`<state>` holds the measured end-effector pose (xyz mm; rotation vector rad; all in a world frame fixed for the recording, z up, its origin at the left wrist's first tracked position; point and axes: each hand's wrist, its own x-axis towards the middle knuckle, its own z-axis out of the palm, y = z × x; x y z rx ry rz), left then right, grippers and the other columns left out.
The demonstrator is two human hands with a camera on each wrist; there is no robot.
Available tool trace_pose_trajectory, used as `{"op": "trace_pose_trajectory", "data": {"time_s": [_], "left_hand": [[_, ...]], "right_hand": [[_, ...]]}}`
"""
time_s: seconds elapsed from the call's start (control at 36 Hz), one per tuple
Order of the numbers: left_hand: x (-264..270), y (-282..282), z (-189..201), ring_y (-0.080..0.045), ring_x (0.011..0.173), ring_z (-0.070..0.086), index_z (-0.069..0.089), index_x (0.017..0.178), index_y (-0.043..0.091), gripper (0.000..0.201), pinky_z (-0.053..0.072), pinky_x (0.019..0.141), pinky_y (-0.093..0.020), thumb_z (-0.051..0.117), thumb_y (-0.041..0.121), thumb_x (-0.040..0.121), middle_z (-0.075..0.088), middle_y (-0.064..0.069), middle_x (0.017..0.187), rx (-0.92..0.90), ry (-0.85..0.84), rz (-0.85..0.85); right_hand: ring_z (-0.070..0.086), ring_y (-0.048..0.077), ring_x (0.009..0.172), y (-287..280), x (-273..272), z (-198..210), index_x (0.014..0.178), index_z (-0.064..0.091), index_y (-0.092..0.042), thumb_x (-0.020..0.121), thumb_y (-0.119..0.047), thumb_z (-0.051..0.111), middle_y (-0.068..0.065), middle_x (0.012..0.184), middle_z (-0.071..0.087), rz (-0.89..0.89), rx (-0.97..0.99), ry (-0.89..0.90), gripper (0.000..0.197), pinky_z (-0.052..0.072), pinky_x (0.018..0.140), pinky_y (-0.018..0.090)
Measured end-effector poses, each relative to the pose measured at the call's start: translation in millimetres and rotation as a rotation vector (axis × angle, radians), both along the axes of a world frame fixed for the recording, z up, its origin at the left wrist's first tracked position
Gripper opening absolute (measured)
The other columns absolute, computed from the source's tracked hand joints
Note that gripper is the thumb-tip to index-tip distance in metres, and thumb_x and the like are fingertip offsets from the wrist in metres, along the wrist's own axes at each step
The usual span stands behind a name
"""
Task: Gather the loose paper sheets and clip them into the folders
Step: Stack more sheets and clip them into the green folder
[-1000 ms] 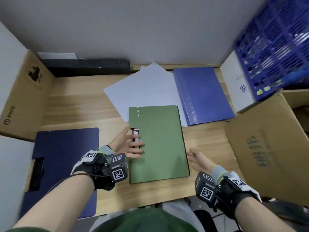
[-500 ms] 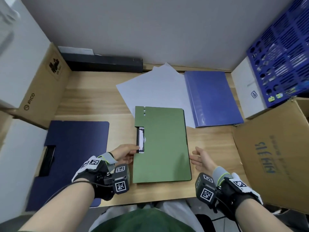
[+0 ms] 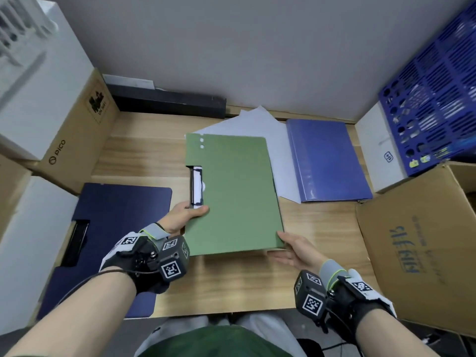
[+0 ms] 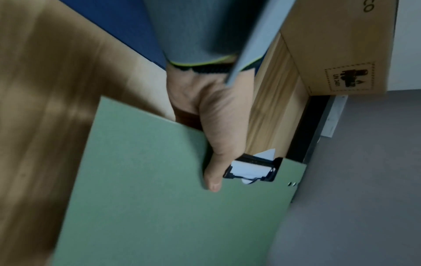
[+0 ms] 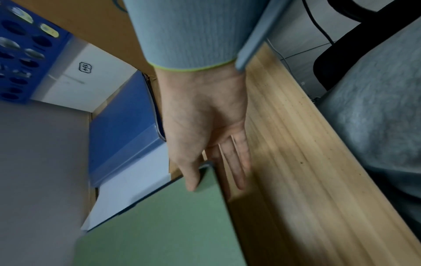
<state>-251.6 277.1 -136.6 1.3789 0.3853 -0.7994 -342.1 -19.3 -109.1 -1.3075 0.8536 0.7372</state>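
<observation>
A green folder is held over the wooden table, its far end lying over the loose white sheets. My left hand pinches its left edge, thumb on the cover just below the black clip with white paper in it. The left wrist view shows the same: left hand, clip, folder. My right hand grips the near right corner. In the right wrist view the right hand has its thumb on the folder and straight fingers below.
A blue folder lies shut to the right, partly on the sheets. A dark blue clipboard lies at the left. Cardboard boxes flank the table on both sides; a blue crate and a white box stand at the far right.
My left hand left the clip and took the folder's left edge. My right hand closed on the near right corner. The folder moved away from me, over the sheets.
</observation>
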Motion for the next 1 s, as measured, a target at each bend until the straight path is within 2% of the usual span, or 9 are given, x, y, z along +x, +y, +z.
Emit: {"op": "trace_pose_trajectory", "data": {"time_s": [0.06,0.11,0.19,0.36,0.5,0.64,0.75,0.83,1.0], "left_hand": [[9,-8,4,-0.031,0.089,0.062,0.059,0.11,0.001,0.039,0.046,0.095,-0.05,0.071,0.017,0.076,0.064,-0.022,0.103,-0.008,-0.033,0.04],[17,-23,9,-0.032,0.094,0.06,0.06,0.106,0.003,0.027,0.044,0.097,-0.051,0.069,0.013,0.082,0.063,-0.022,0.105,-0.02,-0.062,0.041],[27,-49,16,-0.028,0.084,0.06,0.061,0.095,0.008,0.011,0.046,0.092,-0.046,0.065,0.01,0.085,0.065,-0.015,0.091,-0.044,-0.114,0.039],[35,-107,29,-0.023,0.085,0.064,0.058,0.114,0.008,0.033,0.053,0.083,-0.038,0.068,0.012,0.083,0.067,-0.009,0.098,-0.093,-0.186,-0.023],[41,-149,29,-0.026,0.096,0.064,0.054,0.125,0.005,0.043,0.054,0.088,-0.039,0.068,0.014,0.085,0.065,-0.014,0.114,-0.093,-0.174,-0.073],[54,-180,23,-0.028,0.103,0.062,0.053,0.125,0.01,0.037,0.051,0.093,-0.043,0.062,0.011,0.089,0.063,-0.016,0.121,-0.057,-0.132,-0.101],[71,-205,24,-0.023,0.097,0.064,0.052,0.121,0.014,0.031,0.053,0.086,-0.037,0.059,0.011,0.091,0.064,-0.011,0.116,-0.034,-0.127,-0.115],[84,-230,23,-0.026,0.1,0.062,0.047,0.126,0.011,0.034,0.051,0.091,-0.042,0.056,0.011,0.093,0.062,-0.014,0.121,0.007,-0.133,-0.109],[99,-258,7,-0.017,0.077,0.058,0.018,0.141,0.017,0.057,0.051,0.071,-0.031,0.048,0.003,0.095,0.056,-0.006,0.092,0.05,-0.042,0.004]], "right_hand": [[0.073,0.024,0.087,-3,2,7,0.113,0.056,-0.009,0.098,-0.03,0.051,0.011,0.101,0.074,-0.011,0.0,-0.045,0.026,0.058,0.074,0.031],[0.073,0.026,0.09,-8,5,15,0.117,0.051,-0.005,0.097,-0.032,0.053,0.011,0.102,0.074,-0.053,-0.002,-0.091,0.034,0.058,0.072,0.031],[0.073,0.024,0.081,-13,6,23,0.118,0.053,-0.002,0.096,-0.034,0.052,0.008,0.105,0.073,-0.035,0.008,-0.119,0.038,0.057,0.062,0.027],[0.07,0.022,0.07,-22,0,22,0.099,0.047,-0.011,0.101,-0.032,0.043,0.005,0.102,0.074,-0.124,0.02,-0.188,0.022,0.043,0.048,0.021],[0.068,0.014,0.058,-42,1,7,0.087,0.047,-0.012,0.101,-0.023,0.044,0.001,0.081,0.072,-0.307,-0.118,-0.217,0.018,0.037,0.049,0.021],[0.068,0.013,0.058,-69,13,-2,0.086,0.044,-0.011,0.102,-0.022,0.041,0.004,0.083,0.069,-0.375,-0.092,-0.191,0.02,0.038,0.055,0.024],[0.065,0.018,0.068,-85,29,-3,0.088,0.044,-0.01,0.103,-0.021,0.038,0.006,0.086,0.065,-0.405,-0.045,-0.182,0.019,0.042,0.056,0.024],[0.064,0.02,0.068,-102,43,-9,0.088,0.043,-0.01,0.103,-0.019,0.038,0.008,0.084,0.062,-0.476,0.005,-0.16,0.018,0.046,0.055,0.025],[0.064,0.02,0.068,-128,70,-23,0.083,0.039,-0.011,0.103,-0.017,0.036,0.01,0.08,0.056,-0.597,0.065,-0.125,0.021,0.053,0.05,0.022]]}}
